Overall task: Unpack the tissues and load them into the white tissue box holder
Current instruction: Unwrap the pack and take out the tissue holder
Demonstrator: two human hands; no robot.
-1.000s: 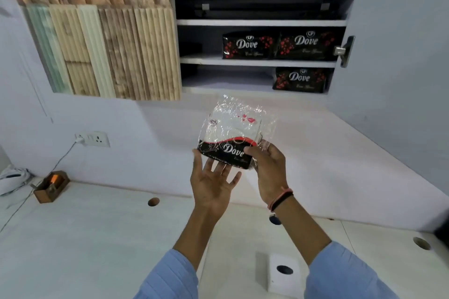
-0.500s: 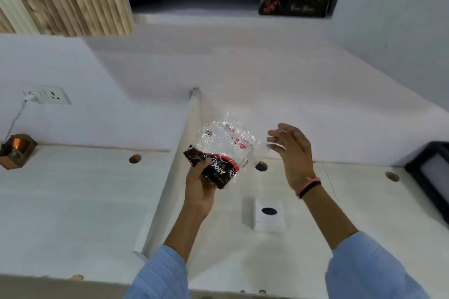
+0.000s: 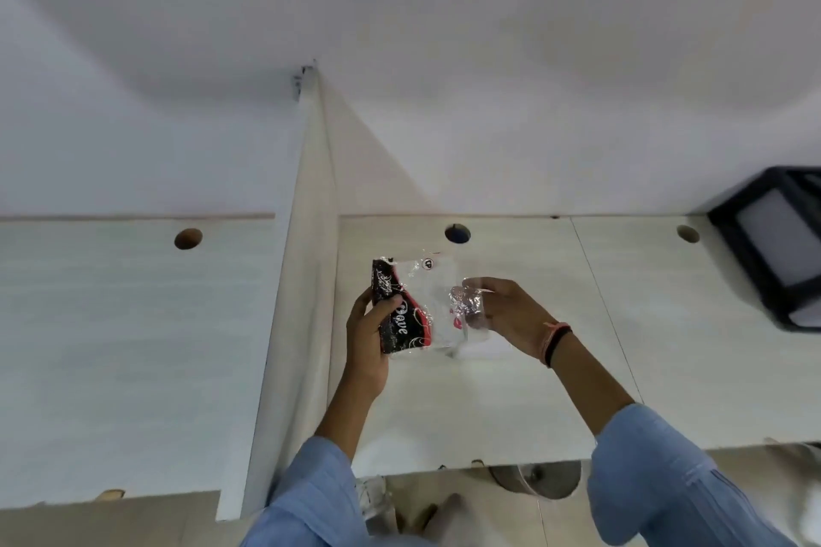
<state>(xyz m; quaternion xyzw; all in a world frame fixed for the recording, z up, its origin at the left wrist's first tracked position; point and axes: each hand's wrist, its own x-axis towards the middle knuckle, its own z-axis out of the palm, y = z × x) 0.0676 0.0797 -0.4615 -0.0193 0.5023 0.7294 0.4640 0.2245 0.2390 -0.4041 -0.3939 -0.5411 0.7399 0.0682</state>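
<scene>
A clear plastic pack of white tissues [image 3: 426,302], with a black and red printed end, is held above the white desk [image 3: 488,404]. My left hand [image 3: 368,333] grips its black end. My right hand [image 3: 502,313] pinches the crinkled clear wrapper at the pack's right side. A white corner of the tissue box holder [image 3: 484,349] shows under the pack and my right hand; most of it is hidden.
A white divider panel [image 3: 306,280] stands upright to the left of my hands, splitting the desk. Round cable holes [image 3: 457,233] sit along the back. A black-framed lantern-like box [image 3: 773,249] stands at the far right. The desk's front edge is near my elbows.
My view has tilted down from the cabinet to the desk. The pack came down with my left hand and turned, and my right hand, free half a second ago, has taken hold of the wrapper.
</scene>
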